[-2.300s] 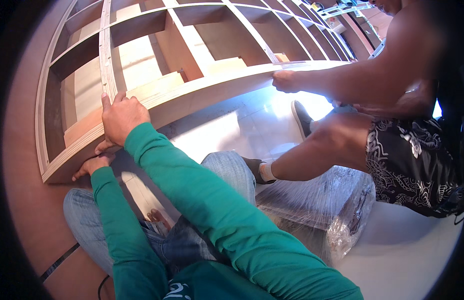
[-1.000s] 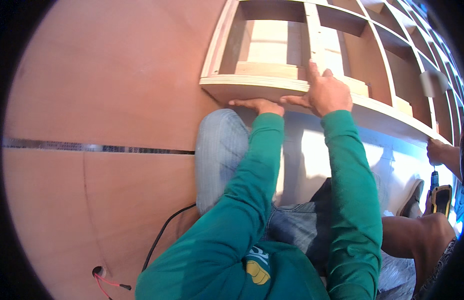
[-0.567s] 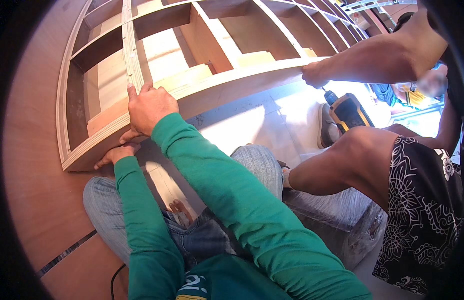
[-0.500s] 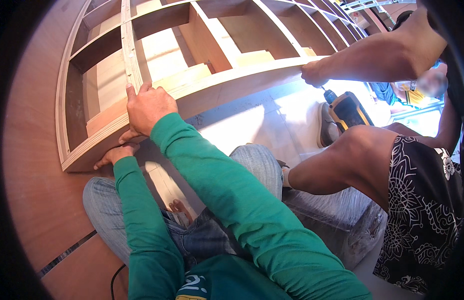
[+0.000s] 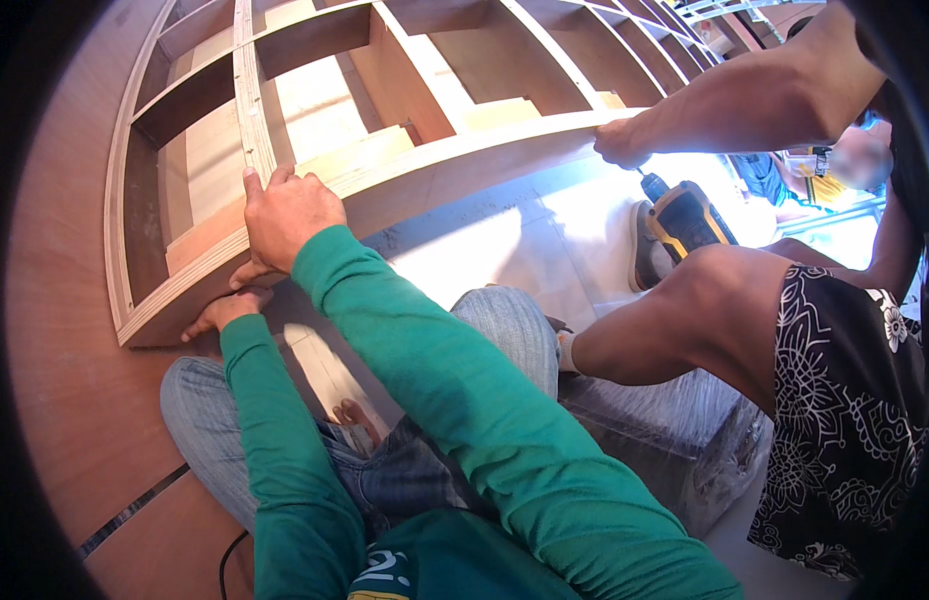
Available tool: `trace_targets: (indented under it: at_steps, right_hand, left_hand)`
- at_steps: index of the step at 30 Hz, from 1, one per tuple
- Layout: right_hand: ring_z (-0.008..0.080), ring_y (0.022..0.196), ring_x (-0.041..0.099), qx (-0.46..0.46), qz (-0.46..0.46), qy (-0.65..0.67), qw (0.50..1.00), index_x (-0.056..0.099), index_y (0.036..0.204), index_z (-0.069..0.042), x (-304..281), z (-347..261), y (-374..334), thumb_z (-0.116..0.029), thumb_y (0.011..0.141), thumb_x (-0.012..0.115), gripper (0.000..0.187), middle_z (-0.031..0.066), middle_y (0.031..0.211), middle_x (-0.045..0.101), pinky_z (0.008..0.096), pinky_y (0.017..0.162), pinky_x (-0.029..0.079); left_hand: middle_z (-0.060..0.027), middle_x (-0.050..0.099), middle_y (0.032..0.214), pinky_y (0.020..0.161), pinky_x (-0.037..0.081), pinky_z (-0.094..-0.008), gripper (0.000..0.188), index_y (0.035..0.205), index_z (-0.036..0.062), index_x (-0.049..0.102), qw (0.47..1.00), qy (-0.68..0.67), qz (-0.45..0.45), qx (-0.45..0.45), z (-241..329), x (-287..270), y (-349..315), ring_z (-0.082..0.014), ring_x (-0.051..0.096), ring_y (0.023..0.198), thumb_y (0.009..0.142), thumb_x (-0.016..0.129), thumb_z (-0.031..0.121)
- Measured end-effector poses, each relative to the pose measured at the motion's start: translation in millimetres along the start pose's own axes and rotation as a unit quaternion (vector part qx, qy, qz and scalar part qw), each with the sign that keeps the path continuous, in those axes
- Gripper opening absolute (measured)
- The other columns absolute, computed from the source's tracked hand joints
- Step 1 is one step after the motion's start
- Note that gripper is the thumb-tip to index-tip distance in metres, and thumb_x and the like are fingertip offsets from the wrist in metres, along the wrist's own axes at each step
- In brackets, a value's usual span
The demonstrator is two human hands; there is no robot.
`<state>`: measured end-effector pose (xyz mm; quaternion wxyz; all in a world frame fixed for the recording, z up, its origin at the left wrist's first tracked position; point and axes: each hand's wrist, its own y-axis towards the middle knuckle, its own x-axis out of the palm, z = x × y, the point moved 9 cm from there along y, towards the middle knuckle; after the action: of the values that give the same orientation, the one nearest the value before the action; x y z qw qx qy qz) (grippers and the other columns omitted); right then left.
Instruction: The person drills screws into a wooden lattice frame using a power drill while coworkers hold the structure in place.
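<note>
A large wooden shelf frame, divided into several rectangular compartments, stretches across the upper part of the view. My right hand grips its near edge where a divider meets it, thumb and fingers around the plywood rim. Just below and to the left, my left hand grasps the bottom of the same edge, its fingers against the underside. Part of that grip is hidden by the frame. Farther right, a co-worker's hand touches the frame's near edge.
A yellow and black cordless drill stands beside the co-worker's shoe and bent leg. A plastic-wrapped block lies below that leg. Reddish-brown wood panelling runs along the left. Another person is at the far right.
In the picture, the frame and both my hands sit slightly farther left. My grip looks the same, and the co-worker's hand remains on the frame's edge.
</note>
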<state>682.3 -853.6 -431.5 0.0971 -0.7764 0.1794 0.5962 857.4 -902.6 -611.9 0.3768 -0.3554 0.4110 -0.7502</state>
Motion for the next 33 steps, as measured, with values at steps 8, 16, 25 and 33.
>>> trace_targets:
  at_steps: [8,16,25,33]
  right_hand:
    - [0.0396,0.108,0.071,-0.009,-0.018,-0.022,1.0,0.045,0.152,0.004,0,-3,-1,-0.082,0.05,0.085,0.139,0.0338,0.123,0.063,0.0396,0.093,0.059]
    - [0.0375,0.107,0.071,-0.014,-0.026,-0.024,0.999,0.043,0.151,0.005,3,-4,0,-0.084,0.048,0.084,0.142,0.0342,0.123,0.063,0.0385,0.094,0.058]
    - [0.0384,0.107,0.07,-0.002,-0.026,-0.013,1.0,0.044,0.151,0.004,-1,-4,-2,-0.082,0.051,0.085,0.138,0.0317,0.122,0.062,0.0384,0.09,0.06]
    - [0.0356,0.113,0.066,-0.014,-0.023,0.004,1.0,0.049,0.15,0.003,-1,-5,-4,-0.073,0.062,0.086,0.122,0.0269,0.111,0.07,0.0382,0.089,0.058]
  left_hand:
    - [-0.0146,0.04,0.165,0.123,0.017,-0.0642,0.112,0.159,0.0133,0.041,0.999,0.007,-0.035,0.004,-1,9,16,-0.0391,0.032,0.149,0.085,0.028,0.096]
    - [-0.0143,0.037,0.166,0.123,0.015,-0.0644,0.113,0.161,0.0136,0.037,0.999,0.007,-0.032,0.012,3,6,17,-0.0391,0.029,0.151,0.085,0.028,0.096]
    - [-0.0139,0.033,0.168,0.124,0.014,-0.0647,0.113,0.163,0.014,0.033,0.999,0.004,-0.031,0.019,11,4,12,-0.039,0.026,0.152,0.085,0.029,0.096]
    - [-0.0135,0.03,0.17,0.124,0.013,-0.0649,0.114,0.165,0.0144,0.029,0.998,0.007,-0.067,0.015,8,12,18,-0.039,0.024,0.154,0.085,0.029,0.095]
